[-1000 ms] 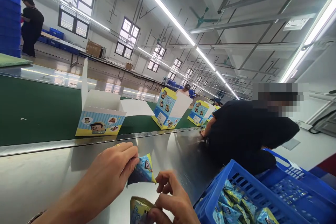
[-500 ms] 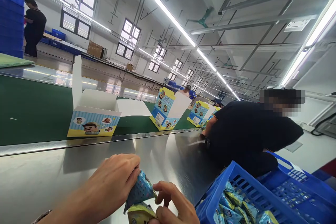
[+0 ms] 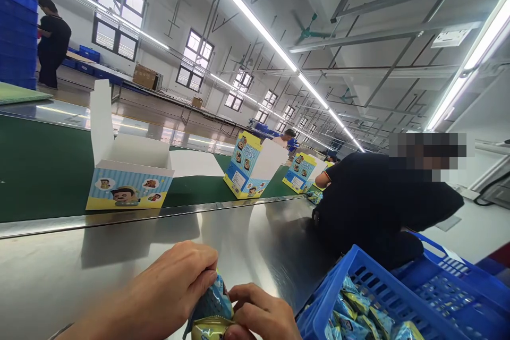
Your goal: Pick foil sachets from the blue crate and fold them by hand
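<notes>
Together, both hands (image 3: 223, 303) on snack packets (image 3: 210, 311).

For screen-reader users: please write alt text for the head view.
The left hand and right hand hold blue-and-yellow packets over a steel counter, beside a blue crate of more. Open boxes stand on the green belt beyond; a person in black is at right.

A factory packing line: green conveyor belt (image 3: 48, 170) carrying open cartons (image 3: 129, 178) (strip lights (image 3: 274, 45) overhead).
</notes>
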Tool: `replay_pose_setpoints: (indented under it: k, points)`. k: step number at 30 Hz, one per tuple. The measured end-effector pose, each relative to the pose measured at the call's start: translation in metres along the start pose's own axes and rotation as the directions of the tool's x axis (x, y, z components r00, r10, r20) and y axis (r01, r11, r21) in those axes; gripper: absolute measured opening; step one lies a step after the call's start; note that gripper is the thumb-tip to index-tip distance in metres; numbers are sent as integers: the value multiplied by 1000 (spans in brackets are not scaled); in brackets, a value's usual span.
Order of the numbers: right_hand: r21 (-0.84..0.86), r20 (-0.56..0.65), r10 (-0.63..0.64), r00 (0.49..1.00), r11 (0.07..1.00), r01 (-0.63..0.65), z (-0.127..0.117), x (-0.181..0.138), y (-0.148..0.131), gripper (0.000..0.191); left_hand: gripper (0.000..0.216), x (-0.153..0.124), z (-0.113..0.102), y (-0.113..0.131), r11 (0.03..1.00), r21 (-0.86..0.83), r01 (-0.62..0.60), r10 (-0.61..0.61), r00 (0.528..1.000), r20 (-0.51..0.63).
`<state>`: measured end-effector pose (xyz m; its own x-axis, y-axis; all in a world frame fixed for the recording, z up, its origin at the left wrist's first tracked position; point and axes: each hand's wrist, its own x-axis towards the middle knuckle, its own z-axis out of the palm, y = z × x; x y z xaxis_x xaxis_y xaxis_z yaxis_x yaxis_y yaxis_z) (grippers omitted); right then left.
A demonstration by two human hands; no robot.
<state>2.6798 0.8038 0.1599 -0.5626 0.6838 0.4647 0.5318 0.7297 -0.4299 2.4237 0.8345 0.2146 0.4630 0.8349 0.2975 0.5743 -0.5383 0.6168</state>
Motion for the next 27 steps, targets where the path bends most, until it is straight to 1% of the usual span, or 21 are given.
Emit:
replay_pose_setpoints:
  k: [3,6,8,12,14,17,19,21,24,27]
  points:
    - [172,26,37,999,984,-41,-5,3,5,39,39,3,2,2,999,8,32,-33,999,36]
    - [280,57,54,997,958,-68,-10,4,9,35,39,8,5,5,996,25,84,-87,990,113]
    - [332,75,81,994,938,-102,-12,3,11,38,39,11,8,7,993,39,110,-115,982,149]
    - [425,39,195,980,884,-193,-12,1,11,52,41,16,15,9,991,54,120,-127,980,152]
    - [463,22,205,979,865,-192,-15,2,9,50,39,15,16,12,993,37,110,-115,981,157]
    - [458,20,165,986,875,-155,-23,5,9,42,38,12,12,19,996,-27,89,-83,982,170]
    - [423,13,160,987,894,-150,-30,5,9,42,39,11,9,23,994,-69,90,-76,981,177]
    - [388,5,181,984,906,-168,-36,6,10,45,39,12,7,25,990,-98,104,-85,980,182]
    - [371,4,241,971,901,-225,-44,7,12,50,42,18,7,25,984,-126,125,-98,975,202]
    - [375,35,304,952,879,-295,-51,8,21,53,40,23,8,26,978,-140,157,-133,976,171]
